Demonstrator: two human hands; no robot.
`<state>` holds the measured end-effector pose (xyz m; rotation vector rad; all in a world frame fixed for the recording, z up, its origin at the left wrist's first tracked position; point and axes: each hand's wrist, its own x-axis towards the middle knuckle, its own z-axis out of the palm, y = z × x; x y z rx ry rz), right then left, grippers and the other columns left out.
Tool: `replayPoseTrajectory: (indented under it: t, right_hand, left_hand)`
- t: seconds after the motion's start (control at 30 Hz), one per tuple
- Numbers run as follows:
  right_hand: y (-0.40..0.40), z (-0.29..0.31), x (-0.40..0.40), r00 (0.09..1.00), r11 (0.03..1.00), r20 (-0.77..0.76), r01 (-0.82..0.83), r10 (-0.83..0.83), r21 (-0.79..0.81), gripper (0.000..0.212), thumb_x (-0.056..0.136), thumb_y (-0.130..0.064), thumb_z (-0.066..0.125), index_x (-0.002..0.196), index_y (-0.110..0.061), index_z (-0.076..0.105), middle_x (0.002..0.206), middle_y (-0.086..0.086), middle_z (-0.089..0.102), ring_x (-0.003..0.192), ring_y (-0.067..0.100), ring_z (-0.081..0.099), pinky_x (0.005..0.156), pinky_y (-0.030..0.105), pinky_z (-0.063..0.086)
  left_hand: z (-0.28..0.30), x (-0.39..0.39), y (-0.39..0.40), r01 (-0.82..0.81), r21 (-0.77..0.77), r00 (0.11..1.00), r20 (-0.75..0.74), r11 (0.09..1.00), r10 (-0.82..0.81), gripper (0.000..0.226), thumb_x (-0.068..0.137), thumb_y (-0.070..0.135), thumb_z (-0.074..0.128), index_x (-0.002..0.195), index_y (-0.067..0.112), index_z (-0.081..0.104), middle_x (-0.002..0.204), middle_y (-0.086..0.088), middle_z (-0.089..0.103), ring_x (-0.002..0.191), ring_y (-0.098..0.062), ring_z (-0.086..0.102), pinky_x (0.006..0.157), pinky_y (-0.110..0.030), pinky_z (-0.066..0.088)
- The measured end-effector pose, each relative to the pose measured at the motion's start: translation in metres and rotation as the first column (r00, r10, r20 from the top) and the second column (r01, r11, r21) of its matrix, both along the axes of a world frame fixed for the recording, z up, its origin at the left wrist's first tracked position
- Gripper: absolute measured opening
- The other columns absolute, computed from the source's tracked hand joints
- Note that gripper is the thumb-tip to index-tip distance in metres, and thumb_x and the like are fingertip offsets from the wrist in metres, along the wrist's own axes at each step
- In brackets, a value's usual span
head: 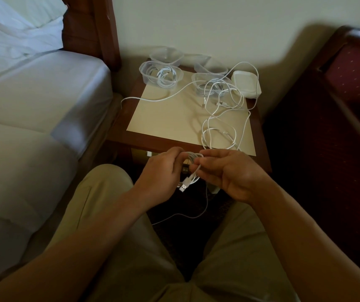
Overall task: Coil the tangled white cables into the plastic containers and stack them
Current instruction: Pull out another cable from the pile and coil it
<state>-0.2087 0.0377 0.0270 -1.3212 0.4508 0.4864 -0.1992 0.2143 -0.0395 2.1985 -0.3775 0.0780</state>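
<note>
Both hands, left hand and right hand, pinch the half-wound coil just before the nightstand; its trailing tail may snag the tangled cables there, springing loops loose.

The tubs are clear shiny plastic (you see through them); the table has a brown wood edge.
</note>
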Motion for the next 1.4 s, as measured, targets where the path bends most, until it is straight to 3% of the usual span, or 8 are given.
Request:
replayPoseTrajectory:
  t: [0.17,0.37,0.47,0.6,0.77,0.93,1.17,1.4]
  right_hand:
    - [0.005,-0.012,-0.007,0.991,0.936,0.118,-0.012,0.057,-0.352,0.024,0.085,-0.004,0.077,0.107,-0.010,0.071,0.086,0.004,0.079,0.078,0.017,0.077,0.063,0.026,0.058]
    - [0.004,-0.016,-0.009,0.951,0.839,0.302,0.110,0.067,-0.532,0.028,0.072,-0.020,0.090,0.095,-0.018,0.074,0.081,0.006,0.073,0.071,0.017,0.073,0.067,0.032,0.063]
    - [0.008,-0.018,-0.009,0.941,0.849,0.280,-0.016,0.191,-0.528,0.023,0.082,-0.023,0.084,0.101,-0.021,0.071,0.090,0.004,0.077,0.077,0.017,0.076,0.065,0.030,0.061]
    - [0.010,-0.021,-0.010,0.911,0.849,0.309,-0.076,0.272,-0.523,0.014,0.088,-0.018,0.078,0.100,-0.013,0.072,0.087,0.008,0.077,0.075,0.022,0.077,0.073,0.043,0.065]
    - [0.007,-0.026,-0.002,0.850,0.626,0.314,-0.024,0.424,-0.780,0.011,0.086,-0.021,0.080,0.088,-0.016,0.071,0.077,0.002,0.074,0.067,0.018,0.074,0.067,0.041,0.063]
    - [0.008,-0.035,0.004,0.822,0.540,0.325,0.025,0.468,-0.841,0.006,0.086,-0.015,0.072,0.083,-0.015,0.066,0.075,0.003,0.068,0.065,0.020,0.069,0.060,0.043,0.060]
    - [0.012,-0.044,0.005,0.747,0.393,0.374,0.163,0.550,-0.905,0.015,0.084,-0.006,0.065,0.078,-0.018,0.057,0.076,0.001,0.058,0.061,0.018,0.056,0.049,0.028,0.039]
    - [0.002,-0.028,0.004,0.833,0.761,0.270,-0.247,0.483,-0.600,0.014,0.099,-0.022,0.062,0.095,-0.010,0.069,0.069,0.002,0.065,0.052,0.006,0.055,0.050,0.021,0.045]
  left_hand:
    - [0.005,-0.005,-0.002,0.014,-0.031,0.994,-0.105,0.999,-0.018,0.034,0.109,0.039,0.036,0.121,0.020,0.061,0.078,0.010,0.061,0.070,0.009,0.058,0.059,-0.009,0.041]
    - [0.010,-0.005,-0.003,-0.001,-0.145,0.982,-0.186,0.989,-0.026,0.030,0.109,0.040,0.035,0.111,0.028,0.062,0.068,0.010,0.056,0.058,0.005,0.056,0.054,-0.012,0.040]
    - [0.012,-0.008,-0.005,0.018,-0.186,0.973,-0.221,0.982,-0.060,0.030,0.110,0.039,0.035,0.109,0.028,0.064,0.075,0.011,0.062,0.069,0.005,0.062,0.060,-0.012,0.045]
    - [0.011,-0.008,-0.005,0.043,-0.161,0.975,-0.211,0.986,-0.077,0.030,0.110,0.037,0.036,0.109,0.025,0.064,0.079,0.006,0.064,0.073,-0.004,0.063,0.061,-0.017,0.047]
    - [0.011,-0.008,-0.003,0.034,-0.133,0.981,-0.187,0.990,-0.059,0.029,0.109,0.035,0.038,0.108,0.021,0.064,0.066,0.008,0.057,0.062,-0.002,0.058,0.057,-0.020,0.045]
    - [0.014,-0.010,-0.006,0.076,-0.129,0.971,-0.214,0.989,-0.102,0.026,0.109,0.037,0.039,0.107,0.027,0.062,0.063,0.007,0.057,0.058,-0.001,0.059,0.058,-0.020,0.046]
    - [0.023,-0.009,-0.004,0.067,-0.172,0.966,-0.236,0.983,-0.107,0.023,0.108,0.040,0.038,0.105,0.036,0.061,0.074,-0.006,0.065,0.066,-0.022,0.064,0.061,-0.036,0.050]
    - [0.017,0.000,0.006,0.012,-0.174,0.971,-0.235,0.985,-0.053,0.032,0.108,0.042,0.037,0.099,0.029,0.064,0.076,0.005,0.064,0.069,-0.009,0.063,0.065,-0.033,0.053]
